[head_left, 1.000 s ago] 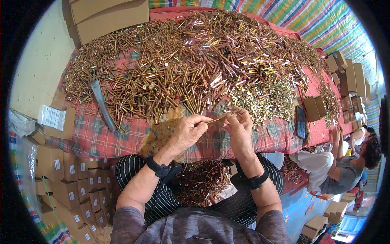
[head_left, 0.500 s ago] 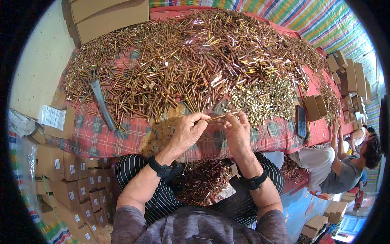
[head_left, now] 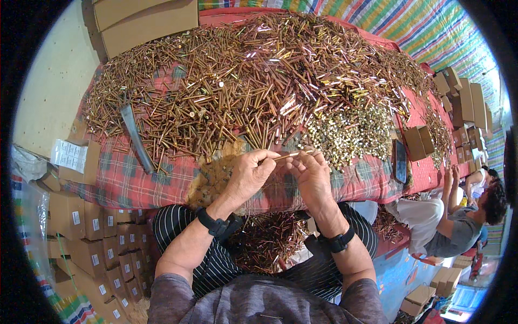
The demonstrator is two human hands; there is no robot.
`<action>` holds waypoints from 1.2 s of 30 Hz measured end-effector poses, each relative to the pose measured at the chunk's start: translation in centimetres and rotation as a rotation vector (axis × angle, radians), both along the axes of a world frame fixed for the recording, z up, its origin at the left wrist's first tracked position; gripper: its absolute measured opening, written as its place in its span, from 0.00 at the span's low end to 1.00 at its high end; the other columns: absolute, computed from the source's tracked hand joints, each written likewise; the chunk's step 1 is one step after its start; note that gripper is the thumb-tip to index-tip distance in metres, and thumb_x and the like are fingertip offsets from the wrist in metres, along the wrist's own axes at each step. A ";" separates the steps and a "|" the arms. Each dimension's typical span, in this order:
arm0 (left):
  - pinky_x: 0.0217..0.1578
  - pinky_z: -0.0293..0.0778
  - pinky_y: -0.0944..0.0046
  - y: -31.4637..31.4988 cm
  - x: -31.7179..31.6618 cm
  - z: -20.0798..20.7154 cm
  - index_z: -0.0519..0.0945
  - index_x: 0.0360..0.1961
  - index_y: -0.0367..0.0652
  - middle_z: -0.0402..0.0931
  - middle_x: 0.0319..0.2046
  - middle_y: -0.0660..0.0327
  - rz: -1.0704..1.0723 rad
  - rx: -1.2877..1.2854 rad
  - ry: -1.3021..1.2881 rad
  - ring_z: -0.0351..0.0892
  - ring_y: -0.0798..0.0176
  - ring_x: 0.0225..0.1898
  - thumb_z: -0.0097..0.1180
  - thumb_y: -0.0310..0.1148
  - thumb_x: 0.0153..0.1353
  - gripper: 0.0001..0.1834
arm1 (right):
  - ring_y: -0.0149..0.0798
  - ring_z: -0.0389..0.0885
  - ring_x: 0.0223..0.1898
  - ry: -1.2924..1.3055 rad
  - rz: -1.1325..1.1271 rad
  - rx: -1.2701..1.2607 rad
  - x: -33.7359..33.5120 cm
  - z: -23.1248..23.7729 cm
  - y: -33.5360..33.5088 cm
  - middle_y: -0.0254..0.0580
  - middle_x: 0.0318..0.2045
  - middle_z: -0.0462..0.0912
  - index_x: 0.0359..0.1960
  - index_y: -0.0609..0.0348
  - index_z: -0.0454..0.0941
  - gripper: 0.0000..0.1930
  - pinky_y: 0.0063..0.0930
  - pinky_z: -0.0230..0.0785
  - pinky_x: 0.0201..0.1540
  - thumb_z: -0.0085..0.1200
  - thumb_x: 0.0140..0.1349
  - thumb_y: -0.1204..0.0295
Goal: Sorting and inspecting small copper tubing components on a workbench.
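Head view shows a slim brass-coloured rod (head_left: 284, 157) held between two bare hands, over the near part of a plaid-covered table (head_left: 167, 186). The left hand (head_left: 248, 173) pinches one end between thumb and forefinger; the right hand (head_left: 314, 177) has its fingers drawn together around the other end, though whether they grip a smaller piece too cannot be told. Beyond the hands lies a heap of similar rods (head_left: 226, 102), and near the right hand a pile of small shiny pieces (head_left: 350, 135). A curved grey bar (head_left: 136, 140) lies to the left, a dark flat object (head_left: 399, 162) and an open cardboard box (head_left: 416, 144) to the right. Farther out are stacked cartons (head_left: 98, 256), lower left, and a co-worker in grey (head_left: 456, 237), far right
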State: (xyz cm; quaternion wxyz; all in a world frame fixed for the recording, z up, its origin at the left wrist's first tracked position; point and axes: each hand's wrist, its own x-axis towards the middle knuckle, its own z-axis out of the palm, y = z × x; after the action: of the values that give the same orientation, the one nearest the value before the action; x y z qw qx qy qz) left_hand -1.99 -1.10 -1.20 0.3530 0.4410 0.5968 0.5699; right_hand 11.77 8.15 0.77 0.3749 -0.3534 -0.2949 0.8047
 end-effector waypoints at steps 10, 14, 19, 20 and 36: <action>0.19 0.55 0.78 0.7 1.1 -0.2 0.77 0.39 0.38 0.66 0.22 0.73 -0.011 -0.123 -0.695 0.56 0.80 0.18 0.53 0.33 0.63 0.10 | 0.25 0.76 0.30 -0.450 0.240 0.519 0.8 -0.4 0.9 0.37 0.31 0.81 0.37 0.67 0.77 0.11 0.21 0.68 0.31 0.51 0.63 0.70; 0.19 0.58 0.80 0.6 0.1 -0.8 0.77 0.37 0.38 0.73 0.25 0.67 0.037 -0.096 -0.917 0.63 0.79 0.20 0.53 0.30 0.62 0.07 | 0.45 0.80 0.26 -0.918 0.144 0.978 1.5 -0.5 2.3 0.50 0.28 0.79 0.30 0.63 0.78 0.06 0.36 0.70 0.27 0.55 0.55 0.72; 0.22 0.63 0.80 0.7 -0.1 -0.9 0.77 0.37 0.37 0.78 0.29 0.61 0.086 -0.084 -0.878 0.68 0.79 0.23 0.53 0.28 0.61 0.06 | 0.53 0.78 0.31 -1.321 0.425 1.438 1.7 -1.8 1.1 0.48 0.27 0.77 0.28 0.61 0.73 0.04 0.44 0.72 0.32 0.53 0.50 0.76; 0.22 0.63 0.80 0.7 -0.1 -0.9 0.77 0.37 0.37 0.78 0.29 0.61 0.084 -0.084 -0.879 0.68 0.79 0.23 0.53 0.28 0.61 0.06 | 0.53 0.78 0.32 -1.384 0.414 1.482 1.7 -1.9 1.0 0.49 0.28 0.77 0.29 0.60 0.73 0.05 0.43 0.72 0.32 0.52 0.49 0.77; 0.20 0.58 0.79 0.3 0.0 0.1 0.77 0.33 0.37 0.71 0.24 0.67 0.079 -0.105 -0.836 0.63 0.79 0.21 0.57 0.27 0.57 0.05 | 0.22 0.74 0.28 -0.356 0.305 0.511 -0.1 0.6 0.2 0.32 0.28 0.79 0.35 0.67 0.77 0.06 0.18 0.69 0.32 0.51 0.62 0.76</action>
State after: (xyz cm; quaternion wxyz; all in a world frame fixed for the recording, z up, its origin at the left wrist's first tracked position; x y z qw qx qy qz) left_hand -1.98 -0.79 -1.07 0.5644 0.1301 0.4469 0.6817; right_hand 11.70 8.37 1.41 0.2693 -0.3347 -0.5971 0.6774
